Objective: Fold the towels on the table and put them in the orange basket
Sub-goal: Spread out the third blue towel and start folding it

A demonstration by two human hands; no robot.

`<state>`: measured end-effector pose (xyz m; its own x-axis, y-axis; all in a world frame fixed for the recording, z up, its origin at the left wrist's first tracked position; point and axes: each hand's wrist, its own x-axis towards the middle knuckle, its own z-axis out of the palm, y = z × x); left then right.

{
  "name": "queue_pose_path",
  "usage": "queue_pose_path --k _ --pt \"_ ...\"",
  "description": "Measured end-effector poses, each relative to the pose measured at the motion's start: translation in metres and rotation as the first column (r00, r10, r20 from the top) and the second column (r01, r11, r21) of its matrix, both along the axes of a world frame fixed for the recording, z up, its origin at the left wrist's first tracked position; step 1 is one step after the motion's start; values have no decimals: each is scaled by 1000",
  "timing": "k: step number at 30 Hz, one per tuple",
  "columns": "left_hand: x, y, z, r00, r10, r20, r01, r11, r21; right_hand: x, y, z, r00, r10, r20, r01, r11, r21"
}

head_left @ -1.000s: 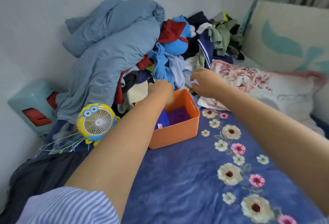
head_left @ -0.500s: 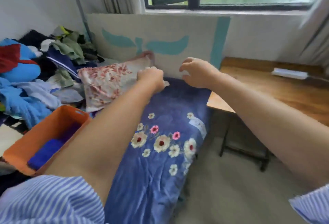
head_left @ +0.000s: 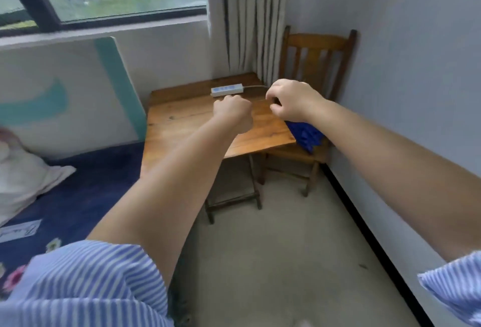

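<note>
Both hands are raised over the wooden desk (head_left: 182, 123). Left hand (head_left: 233, 116) is a closed fist, holding nothing visible. Right hand (head_left: 292, 100) has curled fingers, also holding nothing. A blue towel (head_left: 305, 134) lies at the desk's right edge, beneath the right wrist.

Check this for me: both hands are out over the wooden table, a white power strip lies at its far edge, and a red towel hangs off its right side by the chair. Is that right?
One thing is wrong: the towel is blue, not red, as the head view shows. The rest holds: the left hand and right hand are out over the wooden table, the white power strip lies at its far edge, and the towel hangs off its right side by the chair.
</note>
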<state>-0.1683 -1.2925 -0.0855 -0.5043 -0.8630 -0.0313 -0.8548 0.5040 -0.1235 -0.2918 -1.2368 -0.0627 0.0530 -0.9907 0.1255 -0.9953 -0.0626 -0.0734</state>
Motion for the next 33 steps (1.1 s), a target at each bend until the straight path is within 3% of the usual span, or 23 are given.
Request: queue_pose_path --k 10,23,28,33 --pt "-170 -51 -25 992 -122 4 122 992 22 -189 -30 -30 982 -171 85 167 985 46" --pt "-288 -196 -87 975 -208 74 192 964 184 -313 -160 -89 944 -278 176 255 956 142" --pt "-333 -266 -119 963 -256 82 223 931 289 -357 -217 -115 887 -401 231 338 902 269" --pt "-371 -320 -163 971 -214 108 154 902 403 -403 -262 -161 840 -489 236 383 841 381"
